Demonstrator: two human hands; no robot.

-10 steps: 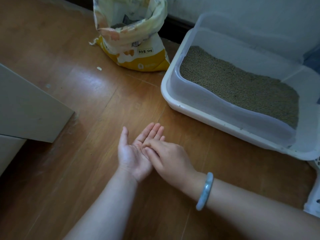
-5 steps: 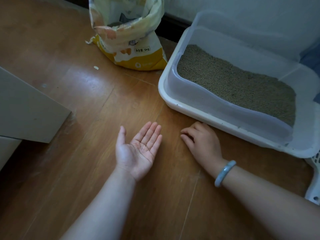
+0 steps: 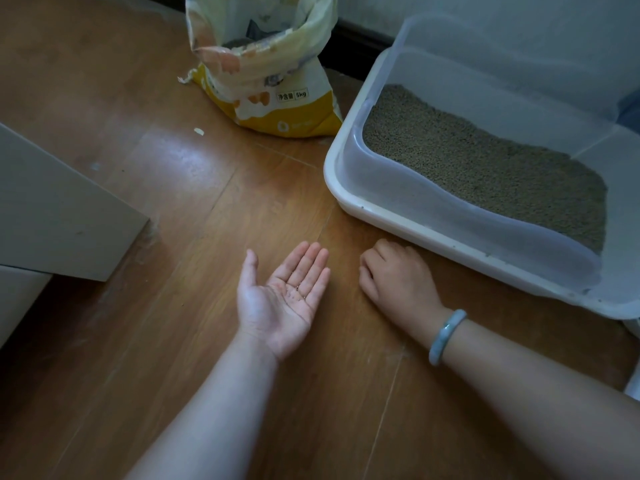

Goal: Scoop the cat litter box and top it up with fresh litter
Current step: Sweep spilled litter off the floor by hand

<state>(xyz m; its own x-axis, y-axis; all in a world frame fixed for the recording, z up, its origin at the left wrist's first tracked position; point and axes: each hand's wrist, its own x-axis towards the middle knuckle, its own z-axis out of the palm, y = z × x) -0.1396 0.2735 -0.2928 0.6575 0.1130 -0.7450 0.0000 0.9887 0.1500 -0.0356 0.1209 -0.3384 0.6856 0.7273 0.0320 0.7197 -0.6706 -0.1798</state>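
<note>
The white litter box (image 3: 415, 233) with a clear high wall stands on the floor at the right, holding brownish litter (image 3: 485, 161) heaped toward its far-left corner. An opened yellow-and-white litter bag (image 3: 277, 98) stands upright left of the box. My left hand (image 3: 282, 299) is held palm up, fingers straight, with a few litter grains (image 3: 298, 289) on it. My right hand (image 3: 394, 278) lies knuckles up on the floor just in front of the box's rim, fingers curled under. Anything beneath those fingers is hidden.
A grey panel (image 3: 52, 202) juts in from the left above the wooden floor (image 3: 207, 188). A small pale scrap (image 3: 198, 131) lies near the bag. A white object (image 3: 633, 327) shows at the right edge. A wall runs behind the box.
My right hand has left my left palm and moved right, down to the floor by the box. My left hand stays palm up with grains on it.
</note>
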